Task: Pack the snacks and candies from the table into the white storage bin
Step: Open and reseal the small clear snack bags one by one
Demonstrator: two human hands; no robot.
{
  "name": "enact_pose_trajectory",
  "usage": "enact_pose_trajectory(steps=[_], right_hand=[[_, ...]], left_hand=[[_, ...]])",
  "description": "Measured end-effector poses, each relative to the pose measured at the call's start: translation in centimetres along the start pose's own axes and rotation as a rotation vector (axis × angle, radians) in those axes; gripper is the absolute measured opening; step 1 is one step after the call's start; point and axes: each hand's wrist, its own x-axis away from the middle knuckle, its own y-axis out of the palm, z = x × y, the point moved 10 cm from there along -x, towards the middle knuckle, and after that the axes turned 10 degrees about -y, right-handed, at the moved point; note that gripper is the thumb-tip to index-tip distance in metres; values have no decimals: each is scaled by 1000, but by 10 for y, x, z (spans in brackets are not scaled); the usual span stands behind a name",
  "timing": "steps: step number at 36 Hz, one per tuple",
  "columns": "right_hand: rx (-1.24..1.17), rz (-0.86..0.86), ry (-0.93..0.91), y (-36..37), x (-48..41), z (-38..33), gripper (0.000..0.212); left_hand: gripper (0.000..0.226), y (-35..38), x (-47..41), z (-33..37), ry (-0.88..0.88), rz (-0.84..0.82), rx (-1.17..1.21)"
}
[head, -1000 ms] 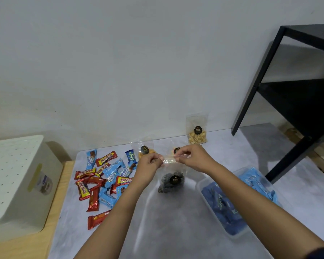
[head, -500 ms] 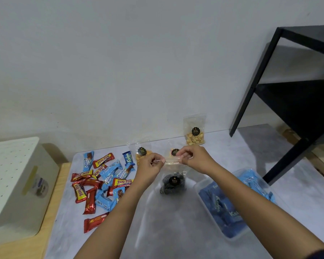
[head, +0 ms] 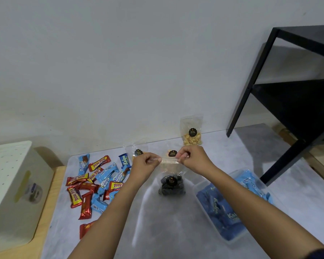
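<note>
My left hand point(head: 145, 165) and my right hand point(head: 192, 159) pinch the two top corners of a clear bag of dark chocolate snacks point(head: 171, 186), which hangs just above the grey table point(head: 176, 230). Red and blue candy bars point(head: 94, 184) lie scattered at the left. Behind my hands stand two small clear snack bags point(head: 138, 152) point(head: 171, 153), partly hidden. A clear bag of yellow crackers point(head: 192, 135) stands against the wall. The white storage bin point(head: 17, 193) sits at the far left on a wooden surface.
A clear plastic tub point(head: 232, 208) holding blue Kalpa packets sits at the right, under my right forearm. A black metal shelf frame point(head: 288, 101) stands at the back right with one leg on the table. The wall is close behind.
Both hands keep pinching the bag's top; they have spread slightly apart, stretching the seal. The view has shifted a little to the right.
</note>
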Motion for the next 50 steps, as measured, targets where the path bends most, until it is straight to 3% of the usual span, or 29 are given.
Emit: enact_pose_trajectory(steps=[3,6,10,16,29,33,36,50], right_hand=[[17,32,-51,-4,2,-6,21],[27,69,-116,-7,5,-14,19],[23,82,-199,-4,5,-24,15],[28,-64,-279,13,9,-28,10],[-167,-178,-92,26,13,-17,13],[-233,-188,-19,30,13,-12,7],[-350,-211,87,36,16,-6,16],[-228,-7,99,31,16,4,20]], left_hand=[[35,-13,5,-2,-33,137,62],[27,-22,13,-11,-106,235,188],[30,20,19,-19,-199,-53,284],[20,28,13,-27,-333,-123,485],[12,36,14,-21,-311,-313,548],[11,36,14,-19,-289,-347,491],[14,34,14,-16,-249,-341,431],[13,33,14,-17,-150,-264,362]])
